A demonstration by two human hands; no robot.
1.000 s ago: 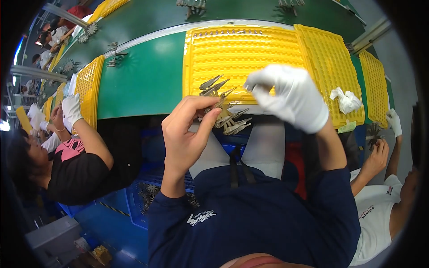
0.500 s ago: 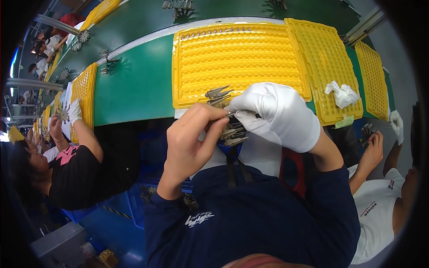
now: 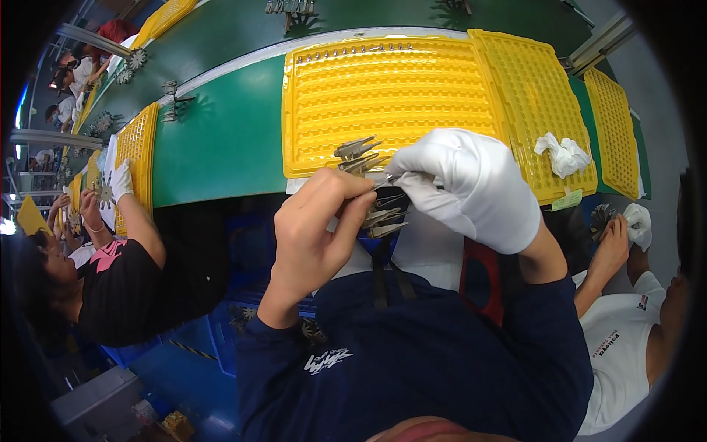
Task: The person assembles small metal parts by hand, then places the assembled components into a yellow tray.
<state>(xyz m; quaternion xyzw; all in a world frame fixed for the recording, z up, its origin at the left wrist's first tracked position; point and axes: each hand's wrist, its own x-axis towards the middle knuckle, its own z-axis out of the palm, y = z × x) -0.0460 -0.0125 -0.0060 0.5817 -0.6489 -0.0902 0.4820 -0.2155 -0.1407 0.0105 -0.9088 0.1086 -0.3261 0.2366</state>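
My bare left hand is closed on a wheel-shaped rack of grey metal clips. Its clips fan out above and below my fingers, while its middle is hidden behind them. Thumb and forefinger pinch at one of the clips. My right hand, in a white glove, is closed just beside them, its fingertips on a small shiny metal piece by that clip. Whether the piece is still in the clip I cannot tell. Beyond both hands lies a yellow tray with rows of slots and several small metal pieces along its far row.
A second yellow tray adjoins on the right, with a crumpled white cloth on it. Clip wheels stand on the green bench. Co-workers sit on either side; the right one's gloved hand is near another wheel.
My gloved right hand has shifted slightly right, and its fingertips have drawn a little away from my left fingers. The right co-worker's gloved hand has come down to their other hand.
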